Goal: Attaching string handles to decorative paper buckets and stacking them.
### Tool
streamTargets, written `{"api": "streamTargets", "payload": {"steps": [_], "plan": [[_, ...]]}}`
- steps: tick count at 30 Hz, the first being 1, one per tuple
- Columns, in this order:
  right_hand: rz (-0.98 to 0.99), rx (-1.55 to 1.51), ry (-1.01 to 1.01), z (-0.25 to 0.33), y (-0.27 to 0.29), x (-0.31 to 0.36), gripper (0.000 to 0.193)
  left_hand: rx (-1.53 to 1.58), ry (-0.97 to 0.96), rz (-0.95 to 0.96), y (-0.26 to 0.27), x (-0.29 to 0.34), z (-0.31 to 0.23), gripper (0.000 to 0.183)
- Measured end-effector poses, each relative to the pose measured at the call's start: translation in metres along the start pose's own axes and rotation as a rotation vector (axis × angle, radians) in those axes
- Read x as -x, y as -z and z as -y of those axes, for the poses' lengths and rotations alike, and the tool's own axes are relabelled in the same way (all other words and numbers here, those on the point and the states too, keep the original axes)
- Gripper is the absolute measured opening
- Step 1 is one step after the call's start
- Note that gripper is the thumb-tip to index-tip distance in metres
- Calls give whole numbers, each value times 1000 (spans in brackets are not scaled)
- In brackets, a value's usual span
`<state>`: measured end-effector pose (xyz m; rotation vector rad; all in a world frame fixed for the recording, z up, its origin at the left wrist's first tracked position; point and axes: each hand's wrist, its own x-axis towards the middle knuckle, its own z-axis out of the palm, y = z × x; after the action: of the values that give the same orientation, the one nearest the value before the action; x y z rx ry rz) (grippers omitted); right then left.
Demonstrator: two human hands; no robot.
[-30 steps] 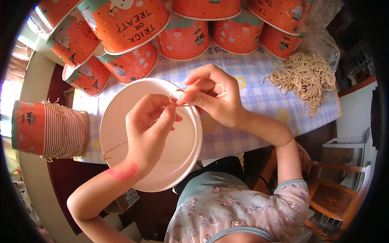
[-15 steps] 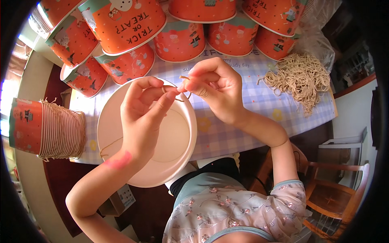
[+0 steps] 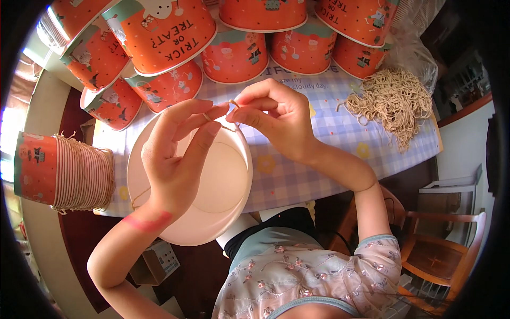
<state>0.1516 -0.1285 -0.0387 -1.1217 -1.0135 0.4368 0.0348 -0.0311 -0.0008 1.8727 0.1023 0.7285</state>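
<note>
Above the far rim of a white-lined paper bucket point(image 3: 226, 183), both hands work a thin tan string point(image 3: 234, 102). My right hand point(image 3: 284, 119) pinches one short end between thumb and fingertips. My left hand point(image 3: 175, 146) has the string across its fingers, the thumb bent toward them; part of the string there is hidden. The fingertips of the two hands are nearly touching. Another stretch of string point(image 3: 139, 198) shows at the bucket's left rim, beside my left wrist. The bucket stands tilted at the table's near edge, its open mouth toward me.
Orange printed buckets point(image 3: 235, 56) are piled upside down along the back. At the left lies a nested stack of buckets point(image 3: 64, 173) with strings over the rims. A heap of tan string point(image 3: 393, 103) rests at the right on the checked tablecloth point(image 3: 303, 170). A wooden chair point(image 3: 438, 255) stands lower right.
Both hands have shifted a little left with the string between them. My left hand has turned, and its thumb sits lower from the fingertips.
</note>
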Motion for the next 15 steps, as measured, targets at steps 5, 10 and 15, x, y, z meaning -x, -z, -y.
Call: {"api": "streamTargets", "payload": {"steps": [5,10,15], "plan": [[4,-31,33,2,-1,-3,16,-89,-114,-22,3,-3,2,17],[14,-44,37,6,-2,-6,16,-74,-140,-40,4,-5,3,16],[33,-47,-25,6,-3,-8,16,-80,-145,-71,3,-4,3,16]]}}
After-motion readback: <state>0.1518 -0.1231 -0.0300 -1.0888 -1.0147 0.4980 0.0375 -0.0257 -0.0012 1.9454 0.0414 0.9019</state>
